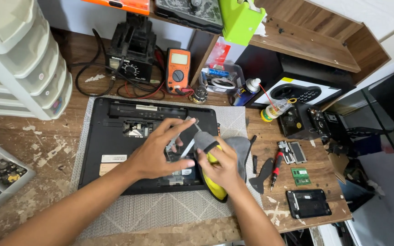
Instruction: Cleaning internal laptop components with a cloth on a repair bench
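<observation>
Laptop (pixel 115 141) is flipped belly-up on a grey mat (pixel 160 209) in the middle of my wooden bench (pixel 37 150), black underside facing me with one bay uncovered. My left hand (pixel 153 155) is spread wide over that open bay, fingers fanned out, thumb and fingertips pinching a thin silvery metal part (pixel 181 136) just above the opening (can't tell exactly what kind of part it is from this angle). My right hand (pixel 222 166) is curled tight around a yellow and black tool (pixel 213 184) that has a grey cloth (pixel 240 148) draped about it, and the cloth-wrapped tip sits right against the metal part. Off to the right, well apart from the laptop, I've got a red-handled screwdriver (pixel 275 169), a green memory stick (pixel 301 176) and a black cover panel (pixel 308 203) lying on the wood. Behind the laptop there's an orange multimeter (pixel 178 70) beside a black soldering station (pixel 131 57), with a spray can (pixel 246 91) near them. Plastic drawers (pixel 19 59) stand at the far left.
</observation>
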